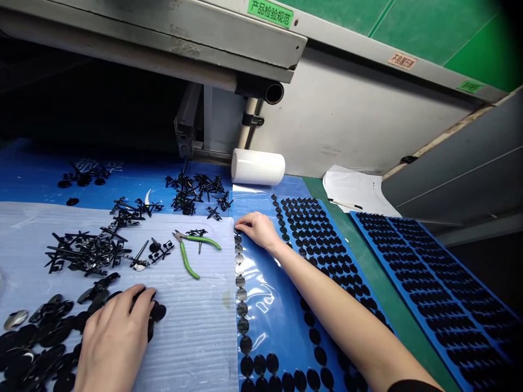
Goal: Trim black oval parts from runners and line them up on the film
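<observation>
My right hand (259, 230) reaches across the blue film-covered sheet (261, 310), its thumb and fingers pinched on a small black disc at the top of a column of discs (242, 294) along the sheet's left edge. At lower left my left hand (118, 332) lies over the heap of loose glossy black discs (30, 340), its fingers curled down around some of them. A few discs (158, 312) show beside its fingertips. Between the hands, green-handled nippers (192, 250) lie with their handles spread on the pale foam sheet (192, 337).
Cut-off black plastic sprues (87, 251) lie beyond my left hand, with another heap (198, 190) farther back. A white roll (258, 166) stands behind the sheet. Another disc-covered blue board (368, 231) lies at right, near papers (355, 185) and a pen (345, 204). A metal frame (183, 32) overhangs.
</observation>
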Tool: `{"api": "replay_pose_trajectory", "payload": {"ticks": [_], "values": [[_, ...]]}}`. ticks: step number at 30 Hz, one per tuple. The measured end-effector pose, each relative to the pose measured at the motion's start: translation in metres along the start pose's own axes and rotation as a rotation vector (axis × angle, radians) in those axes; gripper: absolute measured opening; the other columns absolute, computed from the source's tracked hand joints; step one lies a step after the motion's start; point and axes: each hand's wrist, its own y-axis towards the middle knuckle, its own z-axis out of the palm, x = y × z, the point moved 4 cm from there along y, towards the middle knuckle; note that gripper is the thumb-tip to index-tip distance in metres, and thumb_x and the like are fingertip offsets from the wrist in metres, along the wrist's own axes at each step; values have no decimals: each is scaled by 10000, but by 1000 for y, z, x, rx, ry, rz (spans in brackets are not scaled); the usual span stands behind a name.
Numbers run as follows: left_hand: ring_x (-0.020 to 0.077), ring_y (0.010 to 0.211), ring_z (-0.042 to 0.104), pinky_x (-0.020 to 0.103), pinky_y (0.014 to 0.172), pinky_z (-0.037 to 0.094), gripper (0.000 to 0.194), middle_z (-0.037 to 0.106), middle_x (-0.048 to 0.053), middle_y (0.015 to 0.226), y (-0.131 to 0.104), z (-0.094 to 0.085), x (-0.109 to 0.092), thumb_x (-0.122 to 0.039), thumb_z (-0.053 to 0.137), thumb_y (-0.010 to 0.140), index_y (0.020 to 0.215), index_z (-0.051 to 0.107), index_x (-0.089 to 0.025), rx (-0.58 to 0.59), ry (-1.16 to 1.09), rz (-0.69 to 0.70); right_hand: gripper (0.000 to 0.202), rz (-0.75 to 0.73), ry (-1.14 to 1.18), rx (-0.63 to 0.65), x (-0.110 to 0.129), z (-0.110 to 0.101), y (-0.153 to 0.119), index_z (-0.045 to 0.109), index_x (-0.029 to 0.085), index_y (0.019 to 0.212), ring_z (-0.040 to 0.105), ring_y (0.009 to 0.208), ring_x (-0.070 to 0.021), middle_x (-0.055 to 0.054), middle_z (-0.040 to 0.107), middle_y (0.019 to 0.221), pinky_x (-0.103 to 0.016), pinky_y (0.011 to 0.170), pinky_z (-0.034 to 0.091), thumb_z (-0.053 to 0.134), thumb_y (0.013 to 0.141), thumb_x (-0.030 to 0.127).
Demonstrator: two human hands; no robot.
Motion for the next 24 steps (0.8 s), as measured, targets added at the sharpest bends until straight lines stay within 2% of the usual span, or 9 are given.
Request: {"api": "replay_pose_trajectory", "payload": {"ticks": [9,14,19,24], "values": [[282,871,500,409,746,393,306,542,136,989,7,7,10,-199,317,815,1069,471,-129,53,-80,-34,109,-4,-68,54,1,2,4,670,294,804,551,835,-184,34,670,871,-255,685,415,567,768,292],[278,845,491,414,755,403,267,535,119,906,8,9,15,-214,313,825,982,516,-140,0,-89,-13,108,7,-82,65,1,2,5,671,291,807,555,828,-187,33,674,860,-256,674,417,572,764,292],[265,853,482,400,776,409,221,530,97,908,8,13,22,-283,342,821,910,521,-188,-32,-205,-10,109,10,-80,75,1,1,5,672,289,803,560,826,-185,34,674,858,-253,682,419,570,765,288],[263,865,496,414,801,396,231,539,91,894,9,-2,20,-319,329,821,883,521,-207,-105,-296,-94,109,7,-74,85,0,2,5,671,288,806,570,812,-180,34,675,855,-248,669,422,571,765,290]]}}
